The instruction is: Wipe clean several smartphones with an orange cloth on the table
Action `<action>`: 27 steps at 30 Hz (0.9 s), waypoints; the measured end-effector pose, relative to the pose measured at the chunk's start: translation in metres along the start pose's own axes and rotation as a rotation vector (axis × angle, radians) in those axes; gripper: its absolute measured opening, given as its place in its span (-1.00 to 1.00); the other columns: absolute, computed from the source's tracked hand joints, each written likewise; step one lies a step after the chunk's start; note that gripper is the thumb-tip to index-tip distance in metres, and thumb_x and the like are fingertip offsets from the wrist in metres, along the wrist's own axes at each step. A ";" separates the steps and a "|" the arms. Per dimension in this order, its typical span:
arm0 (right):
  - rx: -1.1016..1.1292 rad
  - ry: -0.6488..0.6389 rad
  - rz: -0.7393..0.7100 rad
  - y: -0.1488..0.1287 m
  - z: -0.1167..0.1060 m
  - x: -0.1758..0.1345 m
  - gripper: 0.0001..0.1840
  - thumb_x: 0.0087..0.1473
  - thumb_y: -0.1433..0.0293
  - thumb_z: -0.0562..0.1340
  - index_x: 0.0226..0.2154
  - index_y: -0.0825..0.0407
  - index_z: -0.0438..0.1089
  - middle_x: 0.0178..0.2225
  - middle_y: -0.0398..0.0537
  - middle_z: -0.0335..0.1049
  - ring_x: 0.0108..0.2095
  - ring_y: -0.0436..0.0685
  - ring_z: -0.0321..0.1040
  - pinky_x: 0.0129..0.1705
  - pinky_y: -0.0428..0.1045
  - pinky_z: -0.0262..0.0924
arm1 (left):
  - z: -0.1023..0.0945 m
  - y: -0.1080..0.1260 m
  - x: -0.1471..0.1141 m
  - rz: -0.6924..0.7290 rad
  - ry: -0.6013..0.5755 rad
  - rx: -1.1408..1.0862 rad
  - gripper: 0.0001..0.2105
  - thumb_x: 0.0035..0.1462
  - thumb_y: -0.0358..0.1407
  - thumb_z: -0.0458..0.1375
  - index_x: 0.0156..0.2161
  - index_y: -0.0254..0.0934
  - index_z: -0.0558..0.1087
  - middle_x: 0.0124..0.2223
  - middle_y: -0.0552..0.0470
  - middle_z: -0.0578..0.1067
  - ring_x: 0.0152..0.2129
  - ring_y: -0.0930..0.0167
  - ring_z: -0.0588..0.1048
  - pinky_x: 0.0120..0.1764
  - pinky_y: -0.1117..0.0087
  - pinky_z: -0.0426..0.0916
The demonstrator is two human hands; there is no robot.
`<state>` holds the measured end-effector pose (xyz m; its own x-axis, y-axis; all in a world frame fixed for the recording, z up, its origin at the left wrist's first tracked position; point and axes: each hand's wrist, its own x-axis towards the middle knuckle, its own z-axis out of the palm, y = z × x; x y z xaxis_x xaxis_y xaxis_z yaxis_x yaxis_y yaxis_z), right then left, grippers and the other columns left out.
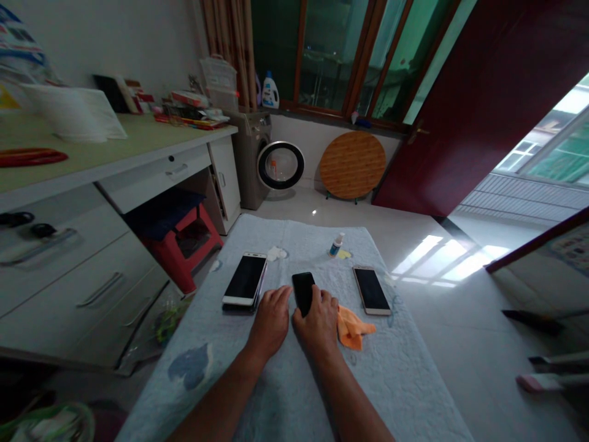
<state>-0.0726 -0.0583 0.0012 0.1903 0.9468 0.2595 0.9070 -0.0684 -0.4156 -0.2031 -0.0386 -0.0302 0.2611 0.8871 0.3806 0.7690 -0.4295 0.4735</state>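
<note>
A black smartphone (304,290) lies in the middle of the cloth-covered table, its dark face up. My right hand (319,320) grips it at its near end, thumb on the left side and fingers along the right. Just left of the phone, my left hand (272,320) rests with loosely bent fingers and holds nothing visible; the fingertips come close to the phone's edge. Beside my right hand lies a crumpled orange cloth (352,329). To the left, a white-framed smartphone (247,277) sits on top of another dark one. Another smartphone (372,290) with a light frame lies at the right.
A small spray bottle (337,244) stands toward the table's far edge. The pale blue quilted cover (391,374) spreads under everything. Beyond are a red stool (196,239), a washing machine with its round door (281,166) open, and a round wooden tabletop (353,164) leaning on the wall.
</note>
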 end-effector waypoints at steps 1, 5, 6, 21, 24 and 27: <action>0.007 0.005 -0.001 0.000 -0.003 0.000 -0.43 -0.11 0.33 0.21 0.02 0.10 0.28 -0.18 0.18 0.33 -0.16 0.34 0.19 -0.11 0.16 0.08 | 0.001 -0.001 0.000 0.002 0.013 -0.005 -0.55 0.15 -0.51 -0.11 0.15 -0.28 0.27 0.08 -0.12 0.41 0.00 0.25 0.34 0.06 0.11 0.27; 0.022 0.050 -0.021 0.012 -0.021 0.005 -0.40 -0.14 0.31 0.22 0.02 0.13 0.27 -0.19 0.17 0.33 -0.16 0.32 0.18 -0.10 0.14 0.09 | 0.002 -0.003 -0.001 0.011 0.020 -0.002 -0.54 0.15 -0.50 -0.11 0.17 -0.29 0.24 0.08 -0.13 0.40 0.00 0.24 0.34 0.06 0.12 0.27; 0.019 0.076 -0.021 0.018 -0.028 0.007 -0.39 -0.14 0.31 0.22 0.02 0.14 0.27 -0.18 0.17 0.33 -0.16 0.32 0.18 -0.09 0.14 0.08 | 0.002 -0.003 -0.001 0.010 0.016 0.003 -0.54 0.15 -0.50 -0.11 0.16 -0.29 0.24 0.08 -0.12 0.40 -0.01 0.24 0.35 0.06 0.13 0.27; -0.116 0.323 0.160 0.165 -0.041 0.045 -0.39 -0.14 0.15 0.19 -0.07 0.19 0.35 -0.23 0.23 0.38 -0.20 0.33 0.24 -0.06 0.18 0.02 | 0.001 0.000 -0.002 0.001 -0.041 0.009 -0.59 0.12 -0.47 0.01 0.10 -0.29 0.31 0.05 -0.10 0.43 -0.03 0.24 0.34 0.05 0.14 0.26; -0.124 0.311 0.158 0.168 -0.033 0.045 -0.39 -0.14 0.15 0.19 -0.06 0.18 0.35 -0.20 0.23 0.38 -0.17 0.33 0.24 -0.04 0.17 0.01 | 0.000 0.001 -0.001 0.002 -0.057 0.009 -0.62 0.13 -0.47 0.02 0.08 -0.30 0.33 0.05 -0.10 0.43 -0.03 0.24 0.34 0.04 0.14 0.26; -0.119 0.299 0.140 0.170 -0.030 0.046 -0.41 -0.10 0.17 0.17 -0.05 0.18 0.33 -0.17 0.25 0.38 -0.13 0.34 0.23 -0.01 0.17 -0.01 | 0.000 0.000 -0.001 0.001 -0.060 0.010 -0.63 0.12 -0.46 0.03 0.06 -0.29 0.35 0.05 -0.10 0.44 -0.02 0.24 0.35 0.05 0.14 0.26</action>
<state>0.1018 -0.0356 -0.0313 0.4013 0.7931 0.4582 0.8986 -0.2440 -0.3647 -0.2028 -0.0394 -0.0307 0.2959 0.8954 0.3327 0.7744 -0.4288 0.4653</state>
